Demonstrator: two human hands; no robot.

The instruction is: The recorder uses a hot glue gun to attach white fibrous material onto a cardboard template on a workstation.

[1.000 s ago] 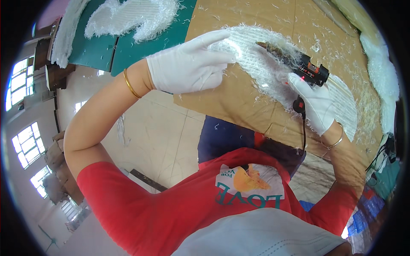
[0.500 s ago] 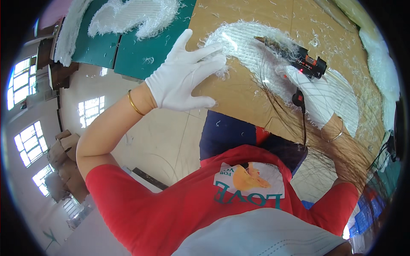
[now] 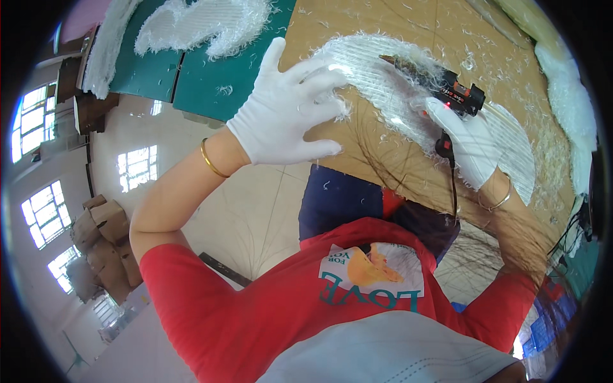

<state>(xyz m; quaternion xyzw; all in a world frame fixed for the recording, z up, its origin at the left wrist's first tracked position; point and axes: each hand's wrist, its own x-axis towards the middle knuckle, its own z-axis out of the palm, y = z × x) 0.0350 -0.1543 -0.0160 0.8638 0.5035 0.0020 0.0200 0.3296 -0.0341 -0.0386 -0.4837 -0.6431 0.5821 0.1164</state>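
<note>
My right hand (image 3: 469,137), in a white glove, is wrapped round a black hot glue gun (image 3: 456,92) whose brass-coloured nozzle points left. White shreds cling to its barrel. Under the gun lies a curved, ribbed white panel (image 3: 389,83) with a fringed upper edge. At the panel's left end, my gloved left hand (image 3: 290,105) is spread wide, palm down; its fingertips reach the panel's edge, and whether they touch it I cannot tell. Some shreds stick to one fingertip. The gun's cord (image 3: 454,185) hangs from its handle.
Brown cardboard (image 3: 357,137), strewn with white shreds, covers the work surface. A fringed white piece (image 3: 198,29) lies on the green tabletop (image 3: 223,83) at upper left. White fluffy material (image 3: 571,102) lines the right edge. Cartons (image 3: 105,242) are stacked on the floor at left.
My left hand has shifted slightly to the right, with its fingers still spread. My right hand and the glue gun have barely moved, a touch to the left.
</note>
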